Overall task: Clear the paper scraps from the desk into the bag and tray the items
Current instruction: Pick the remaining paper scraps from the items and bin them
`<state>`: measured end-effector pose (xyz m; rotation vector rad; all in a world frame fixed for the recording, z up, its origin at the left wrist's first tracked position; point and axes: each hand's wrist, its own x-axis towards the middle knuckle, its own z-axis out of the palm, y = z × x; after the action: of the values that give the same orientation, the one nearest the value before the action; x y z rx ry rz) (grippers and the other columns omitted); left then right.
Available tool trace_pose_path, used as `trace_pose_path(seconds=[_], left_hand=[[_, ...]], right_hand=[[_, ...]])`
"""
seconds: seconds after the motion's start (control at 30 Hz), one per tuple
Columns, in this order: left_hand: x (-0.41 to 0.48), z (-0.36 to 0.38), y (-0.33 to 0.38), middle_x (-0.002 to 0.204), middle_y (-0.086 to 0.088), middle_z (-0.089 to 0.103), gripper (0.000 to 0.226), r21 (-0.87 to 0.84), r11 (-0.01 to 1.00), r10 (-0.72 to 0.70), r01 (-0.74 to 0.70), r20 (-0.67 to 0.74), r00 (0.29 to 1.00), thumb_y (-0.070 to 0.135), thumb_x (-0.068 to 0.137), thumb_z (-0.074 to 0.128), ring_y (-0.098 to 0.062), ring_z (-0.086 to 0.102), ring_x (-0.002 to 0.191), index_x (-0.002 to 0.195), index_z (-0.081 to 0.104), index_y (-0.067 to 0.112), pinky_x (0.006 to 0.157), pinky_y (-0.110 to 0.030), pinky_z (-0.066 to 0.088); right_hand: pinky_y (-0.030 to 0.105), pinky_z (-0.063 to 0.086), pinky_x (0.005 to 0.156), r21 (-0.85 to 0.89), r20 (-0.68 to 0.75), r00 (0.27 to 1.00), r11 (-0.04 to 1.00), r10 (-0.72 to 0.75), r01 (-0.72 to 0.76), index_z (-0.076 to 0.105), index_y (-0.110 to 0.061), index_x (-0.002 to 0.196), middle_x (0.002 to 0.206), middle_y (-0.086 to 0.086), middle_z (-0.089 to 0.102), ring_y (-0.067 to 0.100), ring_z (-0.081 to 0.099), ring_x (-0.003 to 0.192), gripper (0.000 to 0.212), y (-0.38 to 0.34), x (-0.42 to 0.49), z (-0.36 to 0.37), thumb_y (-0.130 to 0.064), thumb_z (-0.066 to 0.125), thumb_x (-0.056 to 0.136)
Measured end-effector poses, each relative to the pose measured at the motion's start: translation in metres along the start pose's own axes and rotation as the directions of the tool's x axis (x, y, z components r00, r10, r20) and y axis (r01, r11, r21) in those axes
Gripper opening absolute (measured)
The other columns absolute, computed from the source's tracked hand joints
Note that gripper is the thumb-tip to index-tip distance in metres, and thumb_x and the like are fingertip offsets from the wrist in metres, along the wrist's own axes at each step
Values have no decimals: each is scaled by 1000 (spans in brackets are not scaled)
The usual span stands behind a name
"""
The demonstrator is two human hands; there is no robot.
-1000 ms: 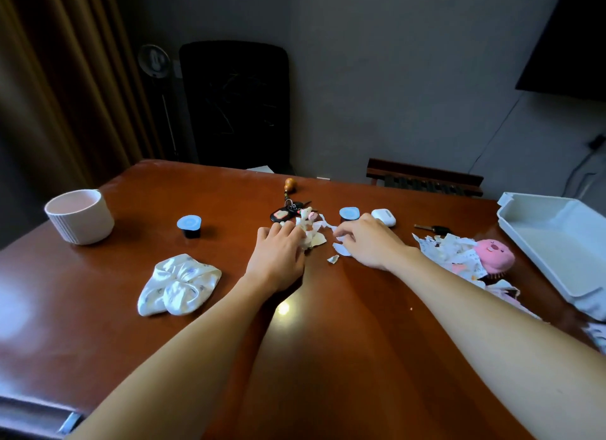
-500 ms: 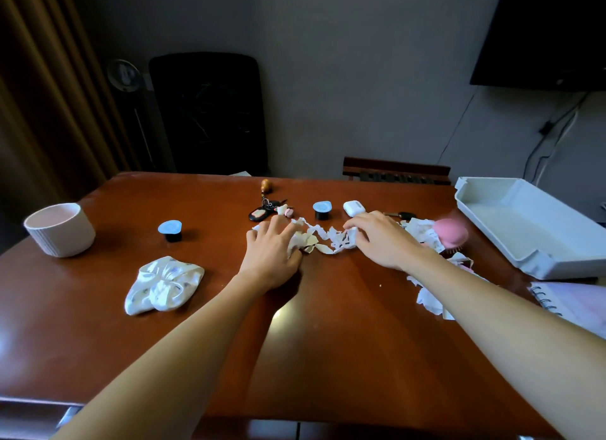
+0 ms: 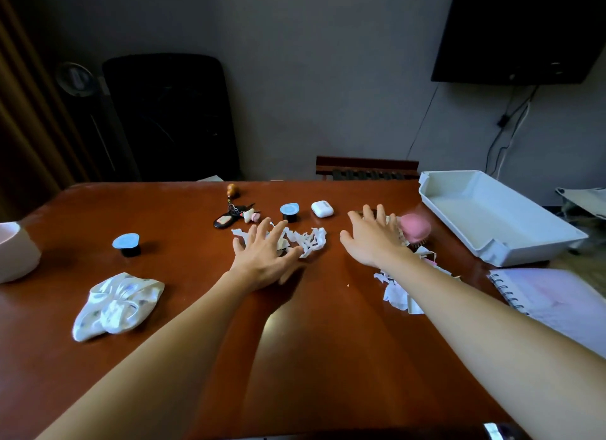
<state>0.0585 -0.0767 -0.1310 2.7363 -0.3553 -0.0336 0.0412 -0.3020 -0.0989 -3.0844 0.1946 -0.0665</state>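
My left hand [image 3: 262, 259] lies flat with spread fingers on the near-left part of a pile of white paper scraps [image 3: 308, 239] in the middle of the brown desk [image 3: 295, 357]. My right hand [image 3: 373, 236] is open, fingers spread, over a second heap of scraps [image 3: 398, 295] that runs under my forearm, just left of a pink round item [image 3: 414, 226]. The pale grey tray [image 3: 492, 216] stands at the far right, with nothing in it. A crumpled white bag [image 3: 114, 305] lies at the near left.
A key bunch [image 3: 229, 218], two blue-lidded cups [image 3: 289, 211] [image 3: 127, 244], a white earbud case [image 3: 322, 208] and a small brown figure [image 3: 232, 190] lie along the back. A white ribbed cup [image 3: 16, 252] stands far left. A spiral notebook [image 3: 551, 302] lies near right.
My right hand has left the middle scraps and moved right to the heap by the pink item. My left hand has spread flat on the middle pile. The camera has tilted up.
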Motion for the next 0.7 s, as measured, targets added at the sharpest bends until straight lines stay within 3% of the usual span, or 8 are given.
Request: trace_pose_path(seconds=[0.23, 0.4, 0.53, 0.7], left_hand=[[13, 14, 22, 164, -2, 9, 68, 47, 995, 88, -87, -17, 996, 71, 92, 33, -28, 2, 151, 152, 23, 42, 119, -56, 1], [17, 21, 25, 163, 2, 16, 52, 38, 990, 140, -139, -13, 990, 62, 96, 37, -27, 8, 151, 146, 34, 47, 117, -58, 3], [16, 27, 22, 158, 3, 27, 41, 48, 982, 184, -180, -71, 980, 51, 98, 39, -22, 17, 147, 137, 47, 43, 117, -59, 5], [15, 30, 15, 147, 5, 42, 34, -11, 985, 169, -173, -177, 970, 45, 97, 45, -17, 35, 137, 125, 59, 31, 117, -48, 18]], right_hand=[[51, 28, 114, 88, 108, 993, 994, 53, -62, 30, -17, 150, 160, 15, 20, 37, 24, 144, 61, 4, 3, 11, -48, 34, 98], [58, 40, 101, 159, 164, 986, 987, -7, -19, 23, -26, 152, 161, 3, 18, 34, 32, 141, 65, 4, 1, 14, -51, 35, 93], [48, 48, 92, 171, 46, 996, 983, -77, 69, 36, -22, 144, 147, 0, 41, 28, 46, 129, 52, 4, 0, 15, -45, 37, 97], [43, 29, 111, 22, -228, 966, 991, -125, 133, 48, -18, 137, 142, 5, 49, 25, 40, 133, 46, 11, 10, 15, -39, 38, 98]])
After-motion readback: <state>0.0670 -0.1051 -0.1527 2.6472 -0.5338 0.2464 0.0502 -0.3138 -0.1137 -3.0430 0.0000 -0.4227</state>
